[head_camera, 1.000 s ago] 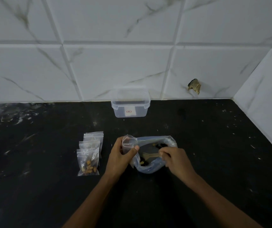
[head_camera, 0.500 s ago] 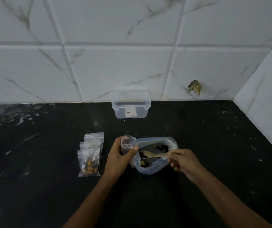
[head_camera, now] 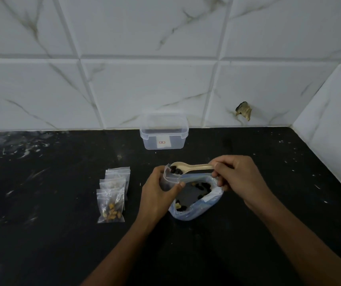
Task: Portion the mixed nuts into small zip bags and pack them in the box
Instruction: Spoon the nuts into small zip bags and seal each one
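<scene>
Left grip: my left hand (head_camera: 157, 195) holds a small zip bag (head_camera: 170, 178) upright, mouth open.
Right grip: my right hand (head_camera: 239, 176) pinches a spoon (head_camera: 188, 167), its bowl of nuts at the bag's mouth.
Big bag (head_camera: 196, 201): open below, nuts inside.
Filled bags (head_camera: 111, 199): left, on the bench (head_camera: 41, 203).
Box (head_camera: 164, 134): by the wall.

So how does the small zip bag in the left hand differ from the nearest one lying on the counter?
The held zip bag is upright and open in the left hand, with the spoon at its mouth; the counter bag lies flat, untouched. The held zip bag looks nearly empty, while the counter bag already shows tan nuts at its bottom. Both are small and clear.
</scene>
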Demonstrator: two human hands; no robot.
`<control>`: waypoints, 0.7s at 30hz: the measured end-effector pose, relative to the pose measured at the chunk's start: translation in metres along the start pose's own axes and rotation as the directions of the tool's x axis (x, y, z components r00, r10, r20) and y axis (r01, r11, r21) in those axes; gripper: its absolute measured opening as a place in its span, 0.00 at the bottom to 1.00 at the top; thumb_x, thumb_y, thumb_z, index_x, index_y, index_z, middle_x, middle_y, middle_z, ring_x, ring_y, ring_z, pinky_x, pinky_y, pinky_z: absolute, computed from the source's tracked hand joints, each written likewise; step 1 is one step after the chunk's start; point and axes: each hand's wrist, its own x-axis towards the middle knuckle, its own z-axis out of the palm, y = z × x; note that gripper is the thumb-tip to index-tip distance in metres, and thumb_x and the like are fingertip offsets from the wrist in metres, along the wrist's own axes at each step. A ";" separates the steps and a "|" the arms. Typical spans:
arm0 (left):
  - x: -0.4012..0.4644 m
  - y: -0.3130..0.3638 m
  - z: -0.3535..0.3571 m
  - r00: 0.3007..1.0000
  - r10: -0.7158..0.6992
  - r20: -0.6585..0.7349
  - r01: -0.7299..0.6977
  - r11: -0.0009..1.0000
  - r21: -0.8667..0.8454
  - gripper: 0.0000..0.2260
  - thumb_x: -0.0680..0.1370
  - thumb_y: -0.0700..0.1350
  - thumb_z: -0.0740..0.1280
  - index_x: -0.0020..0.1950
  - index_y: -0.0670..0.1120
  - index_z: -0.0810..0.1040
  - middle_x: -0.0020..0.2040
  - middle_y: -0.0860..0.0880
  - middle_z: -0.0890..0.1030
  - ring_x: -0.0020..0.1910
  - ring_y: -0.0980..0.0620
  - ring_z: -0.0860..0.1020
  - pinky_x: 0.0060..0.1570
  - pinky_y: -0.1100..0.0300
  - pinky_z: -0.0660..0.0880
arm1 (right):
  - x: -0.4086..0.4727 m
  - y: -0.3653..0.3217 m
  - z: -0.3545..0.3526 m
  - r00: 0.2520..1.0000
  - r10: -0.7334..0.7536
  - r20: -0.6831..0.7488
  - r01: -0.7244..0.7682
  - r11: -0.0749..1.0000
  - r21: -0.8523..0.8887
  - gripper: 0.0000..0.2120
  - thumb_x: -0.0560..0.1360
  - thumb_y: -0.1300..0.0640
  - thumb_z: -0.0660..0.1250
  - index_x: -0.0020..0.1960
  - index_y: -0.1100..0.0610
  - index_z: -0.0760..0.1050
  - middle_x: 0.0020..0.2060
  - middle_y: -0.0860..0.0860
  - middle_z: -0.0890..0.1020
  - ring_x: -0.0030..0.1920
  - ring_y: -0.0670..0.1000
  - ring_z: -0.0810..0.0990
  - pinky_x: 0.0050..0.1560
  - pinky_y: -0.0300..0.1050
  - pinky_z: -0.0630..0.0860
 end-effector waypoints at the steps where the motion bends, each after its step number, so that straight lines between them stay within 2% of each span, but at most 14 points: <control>1: 0.001 0.001 0.002 1.000 -0.002 0.001 0.002 1.000 -0.010 0.19 0.72 0.51 0.76 0.59 0.59 0.73 0.54 0.58 0.81 0.53 0.62 0.80 0.51 0.60 0.79 | -0.004 -0.003 0.004 0.995 -0.100 -0.016 0.097 0.989 -0.109 0.07 0.78 0.61 0.64 0.48 0.54 0.81 0.35 0.49 0.82 0.29 0.44 0.78 0.30 0.34 0.74; 3: 0.002 0.003 0.005 1.000 -0.003 0.006 0.003 1.000 -0.030 0.19 0.72 0.51 0.76 0.59 0.58 0.74 0.54 0.57 0.81 0.53 0.62 0.80 0.51 0.60 0.80 | -0.011 -0.004 0.014 0.939 -0.345 -0.015 0.323 0.894 -0.310 0.06 0.77 0.61 0.66 0.47 0.54 0.81 0.35 0.46 0.82 0.30 0.42 0.78 0.32 0.31 0.73; 5: 0.004 0.004 0.007 1.000 -0.007 0.014 0.007 0.998 -0.060 0.19 0.72 0.49 0.76 0.59 0.56 0.74 0.53 0.56 0.82 0.52 0.62 0.80 0.51 0.59 0.80 | -0.015 0.000 0.022 0.826 -0.560 0.070 0.518 0.703 -0.486 0.05 0.75 0.63 0.67 0.46 0.57 0.81 0.35 0.46 0.79 0.31 0.39 0.74 0.35 0.29 0.71; 6: 0.004 0.005 0.008 1.000 -0.007 0.017 0.009 0.997 -0.079 0.19 0.71 0.49 0.76 0.59 0.55 0.74 0.53 0.56 0.82 0.52 0.62 0.81 0.51 0.60 0.80 | -0.017 0.001 0.026 0.768 -0.627 0.131 0.583 0.600 -0.548 0.05 0.76 0.63 0.66 0.45 0.57 0.80 0.34 0.48 0.78 0.31 0.40 0.73 0.33 0.32 0.72; 9: 0.005 0.006 0.007 0.999 -0.006 0.034 0.010 0.993 -0.121 0.19 0.71 0.48 0.76 0.58 0.56 0.74 0.53 0.55 0.82 0.53 0.60 0.81 0.50 0.61 0.79 | -0.021 0.003 0.030 0.650 -0.708 0.278 0.678 0.373 -0.633 0.11 0.75 0.58 0.57 0.41 0.56 0.77 0.32 0.50 0.75 0.28 0.43 0.67 0.27 0.35 0.66; 11: 0.005 0.005 0.007 0.999 -0.012 0.046 0.018 0.991 -0.134 0.20 0.72 0.47 0.75 0.60 0.55 0.73 0.54 0.54 0.82 0.54 0.60 0.81 0.51 0.61 0.79 | -0.024 0.002 0.030 0.619 -0.723 0.306 0.697 0.326 -0.639 0.12 0.75 0.58 0.56 0.44 0.57 0.78 0.33 0.50 0.76 0.28 0.43 0.69 0.27 0.36 0.70; 14: 0.006 0.001 0.006 0.999 -0.026 0.029 0.030 0.989 -0.143 0.23 0.71 0.47 0.76 0.63 0.52 0.72 0.55 0.55 0.81 0.54 0.60 0.80 0.50 0.63 0.79 | -0.024 0.001 0.025 0.599 -0.771 0.218 0.682 0.348 -0.643 0.10 0.76 0.60 0.59 0.46 0.60 0.80 0.35 0.52 0.78 0.30 0.47 0.75 0.29 0.42 0.76; 16: 0.007 0.000 0.005 0.999 -0.034 0.012 0.035 0.989 -0.143 0.23 0.71 0.47 0.76 0.63 0.51 0.72 0.55 0.55 0.80 0.53 0.61 0.80 0.47 0.68 0.77 | -0.023 -0.001 0.018 0.622 -0.777 0.099 0.660 0.452 -0.599 0.09 0.76 0.61 0.61 0.48 0.61 0.80 0.38 0.53 0.80 0.34 0.48 0.78 0.33 0.42 0.78; 19: 0.005 0.002 0.000 0.999 -0.051 0.001 0.050 0.987 -0.154 0.23 0.72 0.47 0.76 0.64 0.51 0.72 0.55 0.57 0.80 0.52 0.65 0.79 0.45 0.72 0.76 | -0.025 -0.002 0.009 0.737 -0.654 -0.172 0.539 0.722 -0.434 0.07 0.74 0.63 0.67 0.50 0.60 0.81 0.38 0.50 0.82 0.35 0.44 0.80 0.39 0.36 0.78; 21: 0.002 0.001 -0.005 0.998 -0.064 -0.020 0.060 0.985 -0.159 0.21 0.73 0.47 0.75 0.63 0.54 0.71 0.54 0.58 0.80 0.52 0.65 0.79 0.46 0.68 0.77 | -0.021 0.009 0.005 0.856 -0.431 -0.286 0.356 0.892 -0.280 0.07 0.75 0.63 0.68 0.51 0.55 0.81 0.37 0.46 0.82 0.33 0.43 0.80 0.37 0.33 0.76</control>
